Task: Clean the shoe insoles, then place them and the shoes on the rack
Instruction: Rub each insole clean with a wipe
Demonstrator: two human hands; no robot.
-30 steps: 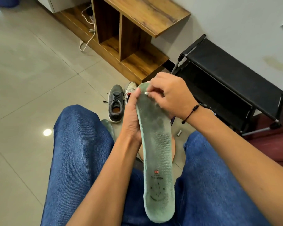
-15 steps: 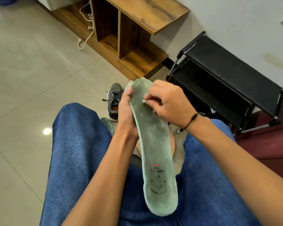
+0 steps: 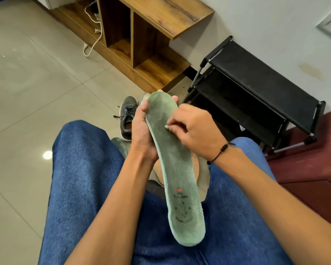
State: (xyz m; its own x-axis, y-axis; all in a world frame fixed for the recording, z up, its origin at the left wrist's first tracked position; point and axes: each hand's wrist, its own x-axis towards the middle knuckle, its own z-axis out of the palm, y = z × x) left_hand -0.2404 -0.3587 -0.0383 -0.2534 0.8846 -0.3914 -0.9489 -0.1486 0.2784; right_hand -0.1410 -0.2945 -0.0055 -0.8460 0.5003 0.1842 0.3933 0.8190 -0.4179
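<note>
Two hands hold one green insole [image 3: 175, 169] above the lap, between two knees in blue jeans [image 3: 84, 178]. Farthest left on the tiled floor [image 3: 27, 83] a white cord [image 3: 93, 43] trails out of a wooden shelf unit [image 3: 157, 22]. Nearer, a dark grey shoe [image 3: 127, 117] stands on the floor with its toe pointing away and its laces loose; just right of it the pale toe of a second shoe [image 3: 144, 96] shows behind the insole. A second green insole [image 3: 120, 146] lies on the floor beside the left knee, mostly hidden.

The left hand [image 3: 142, 134] grips the held insole from its left edge, thumb on the top face and fingertips showing past the toe end. The insole's long axis runs from the toe, far and slightly left, to the heel, near and slightly right, top face up. Near the heel it carries a small Union Jack mark and a line of dark print too worn to read.

The right hand [image 3: 194, 131] has its fingers curled, pinching a small white object [image 3: 166, 127] against the insole's forefoot; what the object is cannot be told. A black bead bracelet [image 3: 221, 152] circles that wrist.

Farthest right, a black rack [image 3: 256, 92] stands by the wall.
</note>
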